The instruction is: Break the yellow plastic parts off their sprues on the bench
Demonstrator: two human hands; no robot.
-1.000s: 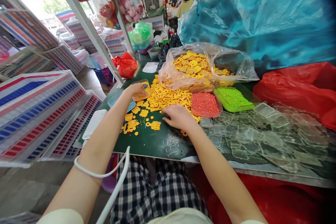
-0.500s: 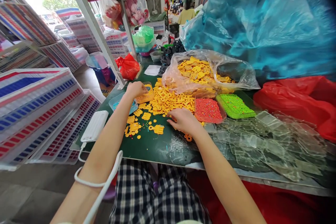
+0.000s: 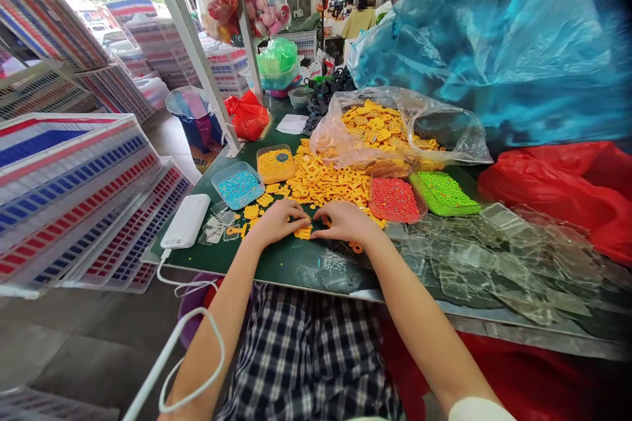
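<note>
Both my hands, left hand (image 3: 277,219) and right hand (image 3: 346,220), are pinching one yellow piece (image 3: 303,232) between them on the green mat (image 3: 286,260).

I log: power bank (image 3: 186,230) at table (image 3: 286,263) left edge; two bead trays (image 3: 238,185) behind it; plastic pieces (image 3: 320,183) mid-table; clear lids (image 3: 494,256) right.

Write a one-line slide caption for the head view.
Both hands, left hand and right hand, meet over a yellow plastic piece on the green table.
</note>
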